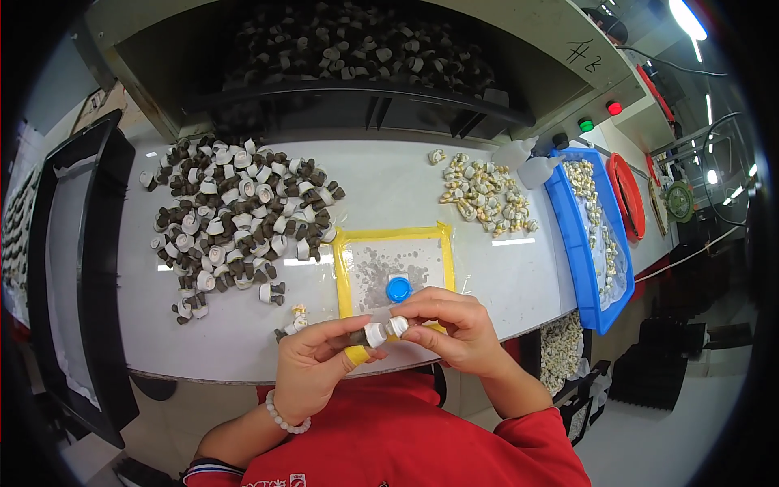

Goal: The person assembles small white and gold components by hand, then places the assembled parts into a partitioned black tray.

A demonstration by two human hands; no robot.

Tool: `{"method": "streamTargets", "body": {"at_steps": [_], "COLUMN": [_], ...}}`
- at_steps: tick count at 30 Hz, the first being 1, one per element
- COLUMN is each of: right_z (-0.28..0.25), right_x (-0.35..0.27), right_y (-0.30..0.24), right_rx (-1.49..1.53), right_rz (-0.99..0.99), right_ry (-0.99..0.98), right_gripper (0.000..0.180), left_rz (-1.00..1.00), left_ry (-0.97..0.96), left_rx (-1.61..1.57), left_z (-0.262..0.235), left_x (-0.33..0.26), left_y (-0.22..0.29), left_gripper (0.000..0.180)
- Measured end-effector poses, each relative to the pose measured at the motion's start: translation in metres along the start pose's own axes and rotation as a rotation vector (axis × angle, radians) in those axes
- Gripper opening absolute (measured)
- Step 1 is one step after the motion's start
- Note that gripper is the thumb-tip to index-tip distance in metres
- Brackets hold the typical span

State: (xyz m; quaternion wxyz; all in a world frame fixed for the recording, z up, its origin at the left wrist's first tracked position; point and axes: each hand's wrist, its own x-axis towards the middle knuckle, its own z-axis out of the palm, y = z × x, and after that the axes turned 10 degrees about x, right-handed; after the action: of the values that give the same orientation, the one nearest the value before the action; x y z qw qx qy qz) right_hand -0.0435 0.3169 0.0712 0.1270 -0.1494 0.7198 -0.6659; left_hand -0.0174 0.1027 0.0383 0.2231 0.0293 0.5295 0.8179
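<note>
My left hand, wearing a bead bracelet, is closed on a small white-and-dark-grey part, its white end facing right. Closed in a fingertip pinch, my right hand holds a small white piece right beside that end; whether the two touch is hard to tell. Just beyond my fingers, a round blue cap sits on a stained sheet edged with yellow tape. A few small pieces lie on the table by my left hand, partly hidden by it.
A heap of white-and-dark-grey parts spreads over the left of the table. Whitish-yellow pieces are piled at the right, near squeeze bottles and a blue tray. A black tray stands far left; a dark machine opening is behind.
</note>
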Motion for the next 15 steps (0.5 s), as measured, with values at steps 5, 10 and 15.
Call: {"method": "streamTargets", "body": {"at_steps": [5, 10, 15], "right_z": [0.003, 0.003, 0.001], "right_x": [0.000, -0.001, 0.003], "right_y": [0.001, 0.006, 0.007], "right_rx": [-0.109, -0.073, 0.031], "right_rz": [-0.102, -0.126, -0.093], "right_ry": [-0.045, -0.058, -0.090], "right_gripper": [0.026, 0.024, 0.024], "left_rz": [-0.001, 0.058, 0.028], "left_ry": [-0.005, -0.016, -0.032], "left_rx": [0.006, 0.062, 0.064], "left_z": [0.000, 0.002, 0.000], "left_x": [0.000, 0.000, -0.005], "left_y": [-0.003, -0.005, 0.008], "left_gripper": [0.033, 0.031, 0.031]}}
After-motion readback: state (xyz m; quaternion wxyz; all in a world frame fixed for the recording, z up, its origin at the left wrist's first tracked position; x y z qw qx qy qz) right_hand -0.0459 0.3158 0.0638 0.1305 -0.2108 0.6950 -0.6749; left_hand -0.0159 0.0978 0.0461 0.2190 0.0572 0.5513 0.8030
